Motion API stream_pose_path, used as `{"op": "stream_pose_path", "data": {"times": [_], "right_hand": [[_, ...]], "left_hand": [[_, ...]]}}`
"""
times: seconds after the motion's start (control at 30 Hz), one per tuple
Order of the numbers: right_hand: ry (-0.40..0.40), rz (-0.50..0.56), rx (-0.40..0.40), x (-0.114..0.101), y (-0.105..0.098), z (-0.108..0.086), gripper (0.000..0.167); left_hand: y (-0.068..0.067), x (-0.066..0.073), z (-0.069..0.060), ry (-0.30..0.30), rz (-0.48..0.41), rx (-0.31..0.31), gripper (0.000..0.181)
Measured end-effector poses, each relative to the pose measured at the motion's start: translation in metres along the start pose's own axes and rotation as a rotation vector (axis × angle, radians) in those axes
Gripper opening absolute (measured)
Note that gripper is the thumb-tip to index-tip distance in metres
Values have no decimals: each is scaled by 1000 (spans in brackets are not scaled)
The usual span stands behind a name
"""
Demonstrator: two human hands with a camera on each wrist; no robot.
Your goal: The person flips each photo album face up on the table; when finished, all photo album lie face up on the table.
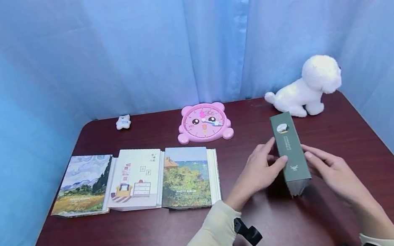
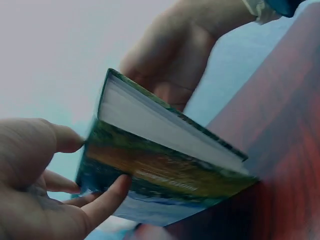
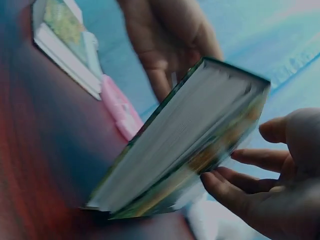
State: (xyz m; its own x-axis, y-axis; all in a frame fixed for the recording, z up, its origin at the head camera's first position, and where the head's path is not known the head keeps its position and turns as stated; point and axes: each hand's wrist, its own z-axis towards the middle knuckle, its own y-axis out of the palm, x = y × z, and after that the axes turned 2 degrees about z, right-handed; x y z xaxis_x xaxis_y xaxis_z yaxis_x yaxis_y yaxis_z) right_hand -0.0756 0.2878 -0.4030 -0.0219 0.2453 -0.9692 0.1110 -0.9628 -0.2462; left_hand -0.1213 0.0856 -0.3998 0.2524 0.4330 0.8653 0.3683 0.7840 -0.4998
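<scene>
A thick photo album (image 1: pixel 290 145) stands at the right of the table with its dark green spine facing up. My left hand (image 1: pixel 257 169) holds its left side, the thumb over the spine edge and the fingers against the cover. From the other side, my right hand (image 1: pixel 338 174) holds the right cover with its fingertips, the thumb near the spine edge. White page edges of the album (image 2: pixel 165 130) show between painted covers in the left wrist view. The right wrist view shows the album (image 3: pixel 160 135) tilted between both hands. Its lower edge is close to the tabletop; contact is unclear.
Three photo albums lie in a row at left: a wheat-field one (image 1: pixel 82 185), a white one (image 1: pixel 136 178) and a seaside one (image 1: pixel 186 177). Behind stand a pink bear clock (image 1: pixel 204 124), a small white bear figure (image 1: pixel 123 122) and a white plush dog (image 1: pixel 306 87). Blue curtains (image 1: pixel 131 43) surround the table.
</scene>
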Motion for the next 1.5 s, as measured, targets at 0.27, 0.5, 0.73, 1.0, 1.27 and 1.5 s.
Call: {"op": "stream_pose_path", "data": {"times": [0.27, 0.5, 0.73, 1.0, 1.27, 1.5], "right_hand": [[84, -316, -71, 20, 17, 13, 55], [154, -377, -86, 30, 30, 24, 67], [171, -480, -83, 33, 38, 26, 76], [99, -528, -69, 36, 46, 23, 74], [23, -612, -46, 39, 51, 23, 69], [-9, -703, -31, 36, 56, 23, 69]], "left_hand": [[-24, -9, -7, -54, 120, -7, 70], [-40, -24, -15, -114, 121, -44, 70], [-47, -38, -23, -194, 94, -72, 70], [-44, -42, -31, -240, 117, -46, 70], [-40, -43, -35, -300, 233, -54, 70], [-39, -48, -38, -300, 303, -55, 63]]}}
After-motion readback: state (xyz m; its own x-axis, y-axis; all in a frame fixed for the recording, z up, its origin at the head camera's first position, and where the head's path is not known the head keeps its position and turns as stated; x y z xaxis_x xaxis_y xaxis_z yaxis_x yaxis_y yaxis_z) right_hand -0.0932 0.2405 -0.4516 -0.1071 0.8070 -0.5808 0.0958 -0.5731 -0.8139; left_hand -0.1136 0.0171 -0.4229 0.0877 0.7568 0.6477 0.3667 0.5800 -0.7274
